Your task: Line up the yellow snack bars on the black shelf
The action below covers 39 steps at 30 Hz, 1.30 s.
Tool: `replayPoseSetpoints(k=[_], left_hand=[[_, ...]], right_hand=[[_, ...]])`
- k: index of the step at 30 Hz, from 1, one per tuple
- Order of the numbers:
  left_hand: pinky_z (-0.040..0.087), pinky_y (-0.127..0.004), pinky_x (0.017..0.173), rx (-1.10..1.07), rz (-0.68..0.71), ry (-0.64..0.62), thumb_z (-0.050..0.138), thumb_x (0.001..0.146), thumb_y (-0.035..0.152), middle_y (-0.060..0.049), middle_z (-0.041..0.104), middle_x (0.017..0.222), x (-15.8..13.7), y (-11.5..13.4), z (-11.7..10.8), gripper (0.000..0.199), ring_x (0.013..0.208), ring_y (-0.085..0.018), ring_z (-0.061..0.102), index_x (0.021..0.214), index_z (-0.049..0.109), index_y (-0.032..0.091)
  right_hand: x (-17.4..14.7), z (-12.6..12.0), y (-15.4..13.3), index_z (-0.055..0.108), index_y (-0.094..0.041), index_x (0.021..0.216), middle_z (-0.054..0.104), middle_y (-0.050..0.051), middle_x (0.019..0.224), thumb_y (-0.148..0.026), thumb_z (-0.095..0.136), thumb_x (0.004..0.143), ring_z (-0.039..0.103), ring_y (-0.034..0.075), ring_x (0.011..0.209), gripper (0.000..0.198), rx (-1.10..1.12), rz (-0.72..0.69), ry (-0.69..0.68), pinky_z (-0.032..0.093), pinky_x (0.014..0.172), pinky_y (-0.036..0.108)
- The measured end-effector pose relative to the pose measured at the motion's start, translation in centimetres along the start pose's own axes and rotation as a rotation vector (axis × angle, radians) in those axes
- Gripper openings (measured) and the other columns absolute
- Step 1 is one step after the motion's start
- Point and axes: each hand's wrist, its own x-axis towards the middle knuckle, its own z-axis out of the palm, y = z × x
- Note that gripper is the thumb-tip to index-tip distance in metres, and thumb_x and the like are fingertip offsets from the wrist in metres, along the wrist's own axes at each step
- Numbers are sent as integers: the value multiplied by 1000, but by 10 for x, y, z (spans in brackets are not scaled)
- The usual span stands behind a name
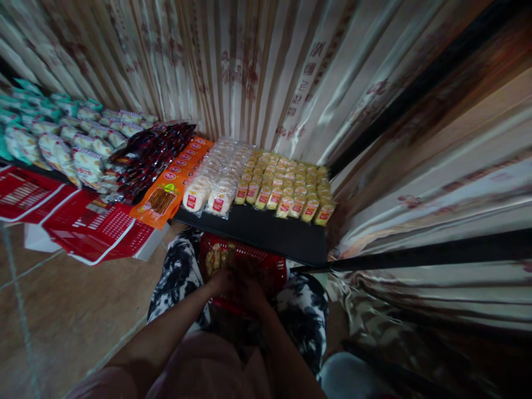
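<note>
Both my hands reach down into a red plastic basket (266, 260) between my knees, below the front edge of a black shelf (266, 227). Small yellow-wrapped snack packets (216, 257) lie at the basket's left side. My left hand (223, 280) is next to these packets, and my right hand (249, 288) is close beside it. Shadow and blur hide the fingers of both, so what they hold, if anything, does not show. Above the basket, rows of yellow-packed small cakes (286, 191) stand on the shelf.
Left of the yellow cakes are white round packaged cakes (210, 194), an orange snack bag (166, 191), dark red packets (152, 158) and white-and-green packets (83, 133). Red baskets (95, 230) stand below at left. Pleated curtains (266, 66) and black bars (415, 255) border the shelf.
</note>
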Motion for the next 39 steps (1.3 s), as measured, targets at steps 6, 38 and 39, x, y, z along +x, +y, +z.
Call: replayPoseSetpoints(k=[6,38,39], left_hand=[[39,-21,55,-323,-50,230,47,74,24,0,57,60,0,8,-17,20,58,-11,51,69,62,11],[45,-22,66,-674,409,338,57,68,17,-2,61,86,-36,132,-65,43,71,-11,55,111,51,15],[45,-22,65,-656,410,344,57,69,17,-1,61,83,-33,137,-64,43,69,-11,55,112,50,15]], right_hand=[[-1,-26,-15,67,-17,97,69,8,99,-32,47,80,63,20,93,30,124,-49,-132,46,84,31],[-27,-110,-68,58,-19,110,63,8,102,-37,53,80,55,22,98,35,-87,-272,557,43,89,38],[-26,-111,-67,57,-18,111,63,8,103,-36,53,80,55,22,98,36,-97,-275,562,43,88,38]])
